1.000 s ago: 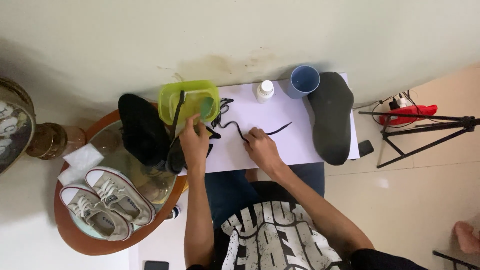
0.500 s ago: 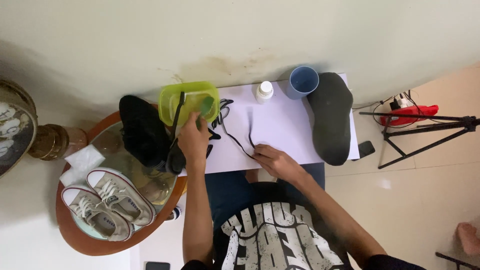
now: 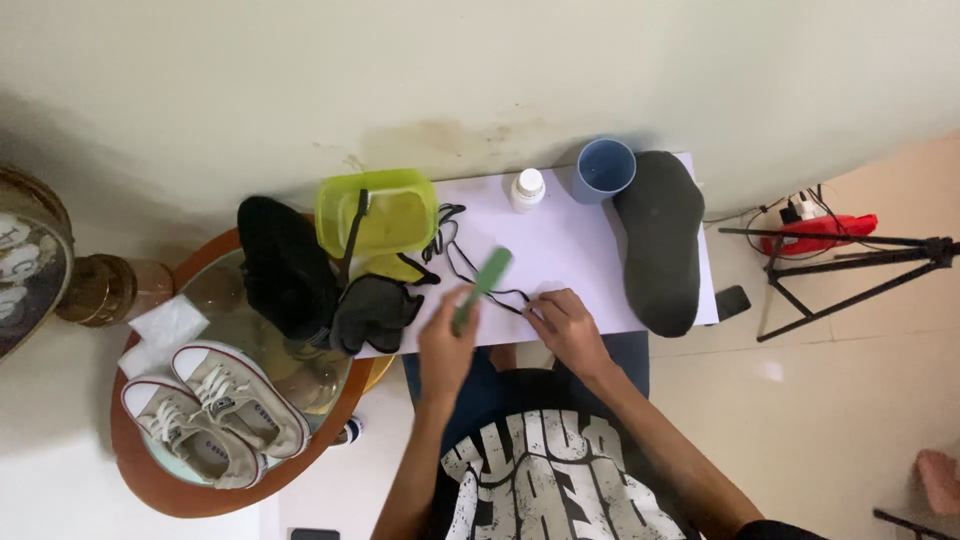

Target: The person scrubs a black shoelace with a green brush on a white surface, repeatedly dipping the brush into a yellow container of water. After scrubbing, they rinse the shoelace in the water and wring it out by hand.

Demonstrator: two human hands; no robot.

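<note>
Two hands work: the left hand [image 3: 445, 350] grips a green brush [image 3: 482, 288], jutting toward one o'clock. The right hand [image 3: 565, 325] pinches the black shoelace [image 3: 462, 268] at its ten o'clock.

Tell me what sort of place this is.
Probably a room at home, used for shoe cleaning: a small white table against a stained wall, white canvas sneakers on a round glass-topped side table, tiled floor.

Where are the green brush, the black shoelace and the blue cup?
green brush [image 3: 487, 283], head view, on its flat green back, above the left hand.
black shoelace [image 3: 462, 266], head view, on the strand lying on the white table.
blue cup [image 3: 604, 170], head view, on its rim.
</note>
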